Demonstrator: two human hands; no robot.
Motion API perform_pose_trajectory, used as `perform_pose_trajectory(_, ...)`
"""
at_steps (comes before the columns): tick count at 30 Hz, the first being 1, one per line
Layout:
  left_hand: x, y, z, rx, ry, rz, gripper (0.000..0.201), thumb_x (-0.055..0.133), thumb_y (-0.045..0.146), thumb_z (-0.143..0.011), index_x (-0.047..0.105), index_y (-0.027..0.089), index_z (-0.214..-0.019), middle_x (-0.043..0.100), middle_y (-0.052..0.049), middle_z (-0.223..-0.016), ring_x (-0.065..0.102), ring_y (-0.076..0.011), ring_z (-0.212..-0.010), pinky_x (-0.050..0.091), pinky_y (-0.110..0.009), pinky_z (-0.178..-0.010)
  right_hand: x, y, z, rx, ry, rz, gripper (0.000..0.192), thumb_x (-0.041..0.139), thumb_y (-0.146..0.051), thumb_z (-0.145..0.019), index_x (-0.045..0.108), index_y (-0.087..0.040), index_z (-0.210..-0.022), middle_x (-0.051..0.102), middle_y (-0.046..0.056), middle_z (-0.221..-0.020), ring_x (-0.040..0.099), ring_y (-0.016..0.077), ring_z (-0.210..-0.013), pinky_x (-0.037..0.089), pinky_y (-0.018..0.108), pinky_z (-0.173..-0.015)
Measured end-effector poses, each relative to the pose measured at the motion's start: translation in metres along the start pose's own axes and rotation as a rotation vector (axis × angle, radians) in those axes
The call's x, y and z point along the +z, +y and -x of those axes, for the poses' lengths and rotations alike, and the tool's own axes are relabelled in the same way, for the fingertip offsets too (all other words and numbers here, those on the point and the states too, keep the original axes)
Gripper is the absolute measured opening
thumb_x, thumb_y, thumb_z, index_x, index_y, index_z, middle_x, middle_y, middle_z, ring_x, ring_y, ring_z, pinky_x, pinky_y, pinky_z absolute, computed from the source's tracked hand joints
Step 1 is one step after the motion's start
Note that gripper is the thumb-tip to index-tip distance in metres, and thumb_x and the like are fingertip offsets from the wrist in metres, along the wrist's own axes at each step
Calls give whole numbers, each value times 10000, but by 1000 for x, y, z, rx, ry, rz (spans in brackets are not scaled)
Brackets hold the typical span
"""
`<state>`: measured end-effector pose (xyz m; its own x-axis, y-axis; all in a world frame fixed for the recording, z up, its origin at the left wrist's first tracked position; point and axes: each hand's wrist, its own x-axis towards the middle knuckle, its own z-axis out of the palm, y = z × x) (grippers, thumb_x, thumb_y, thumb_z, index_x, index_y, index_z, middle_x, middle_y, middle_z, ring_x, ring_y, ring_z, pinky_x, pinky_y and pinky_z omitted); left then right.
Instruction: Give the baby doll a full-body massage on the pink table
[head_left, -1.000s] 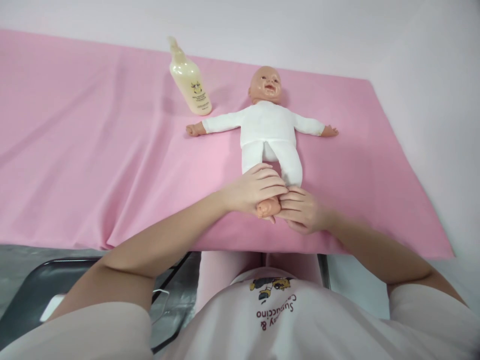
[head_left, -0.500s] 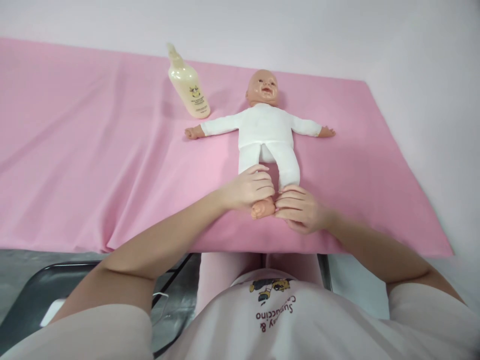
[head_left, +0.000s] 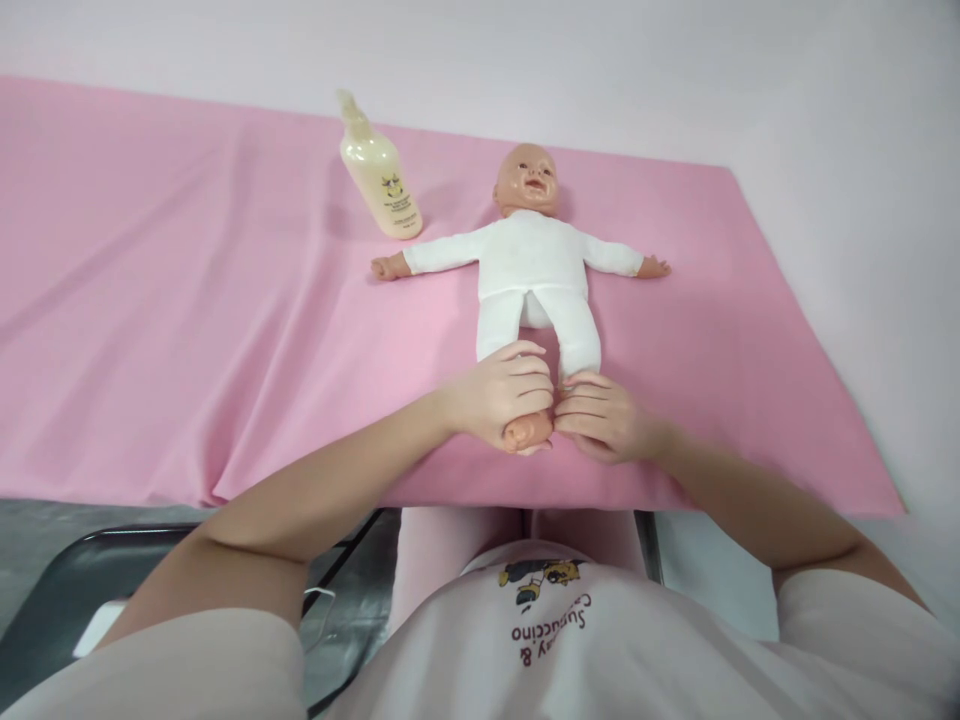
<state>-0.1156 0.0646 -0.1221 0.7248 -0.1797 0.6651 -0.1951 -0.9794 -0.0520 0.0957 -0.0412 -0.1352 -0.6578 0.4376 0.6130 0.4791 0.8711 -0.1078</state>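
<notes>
Plain pink tablecloth [head_left: 187, 300], baby doll [head_left: 534, 270] in an all-white suit with peach-toned head and limbs, cream-yellow lotion bottle [head_left: 379, 180] with a small dark label print, pale lilac wall [head_left: 675, 70].

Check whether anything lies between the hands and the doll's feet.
Nothing does. The left hand is wrapped around one foot of the doll, and the right hand covers the other foot. The lotion bottle stands far off, beside the doll's outstretched arm on the pink cloth.
</notes>
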Motion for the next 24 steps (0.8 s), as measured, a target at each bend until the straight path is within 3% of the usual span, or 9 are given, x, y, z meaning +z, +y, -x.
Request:
perform_pose_trajectory(8,2,10,0,-60,-55,27,171,612,394,-869,650,238,-811,714,4,-752,669,-201,-830,525,-434,-980,1,1,0,6,-14,-49,231,428,-156,-1032,654,-199,-1026,734,42,-862,662,156,-837,562,398,-962)
perform_pose_trajectory(14,-1,7,1,-37,32,37,415,635,641,-863,660,227,-850,693,-7,-732,647,-207,-803,526,-436,-976,0,0,-3,-6,-5,-49,203,460,-143,-1017,658,-186,-997,738,47,-869,632,164,-825,554,385,-943)
perform_pose_trajectory(19,3,3,7,-131,-118,114,585,592,807,-787,664,232,-866,710,-38,-779,652,-235,-818,513,-484,-984,1,0,-6,-19,-39,-60,237,452,-224,-1046,656,-179,-933,718,56,-853,602,183,-831,544,383,-921)
perform_pose_trajectory(21,3,2,8,-163,-163,132,592,559,806,-798,657,226,-861,707,-49,-779,650,-239,-804,517,-487,-967,2,1,-5,-17,-72,-70,259,441,-246,-1055,655,-171,-929,715,63,-862,608,188,-831,536,385,-913)
perform_pose_trajectory(24,2,4,6,-165,-135,132,490,508,686,-882,641,214,-877,707,-61,-792,649,-232,-789,528,-467,-934,3,2,-4,-1,-136,-68,277,429,-264,-1061,662,-169,-945,716,68,-882,622,195,-841,525,390,-909)
